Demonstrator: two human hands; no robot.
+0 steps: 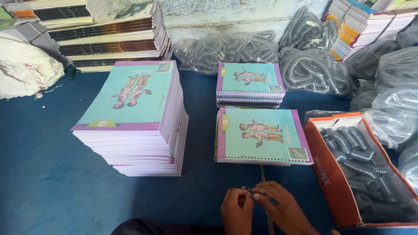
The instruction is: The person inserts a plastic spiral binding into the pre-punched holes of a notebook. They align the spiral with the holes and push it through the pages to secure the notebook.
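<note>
Low at the bottom edge of the head view, the left hand (pixel 236 212) and the right hand (pixel 282 208) meet over the blue floor (pixel 48 174); both are closed, fingertips pinched on a small dark spiral coil (pixel 251 193) held between them, though it is too blurred to tell its exact form; a thin strip (pixel 263 173) lies on the floor running from the hands up toward the books.

Just beyond the hands lies a low pile of notebooks (pixel 261 135) with turquoise covers and purple borders, a row of punched holes along its near edge; behind it, near the wall, sits a second short stack (pixel 250 85) of the same covers, spiral-bound; to the left stands a tall stack (pixel 135 117) of the same books, well apart from the hands.

To the right of the hands, an open orange cardboard box (pixel 331 174) rests on the floor, filled with grey spiral coils (pixel 357 152); clear plastic bags (pixel 313 65) packed with more grey coils are heaped behind it and along the wall; further piles of printed books (pixel 109 35) rise at the upper left and another pile (pixel 361 21) at the upper right; a white cloth bundle (pixel 26 69) lies at the far left.
</note>
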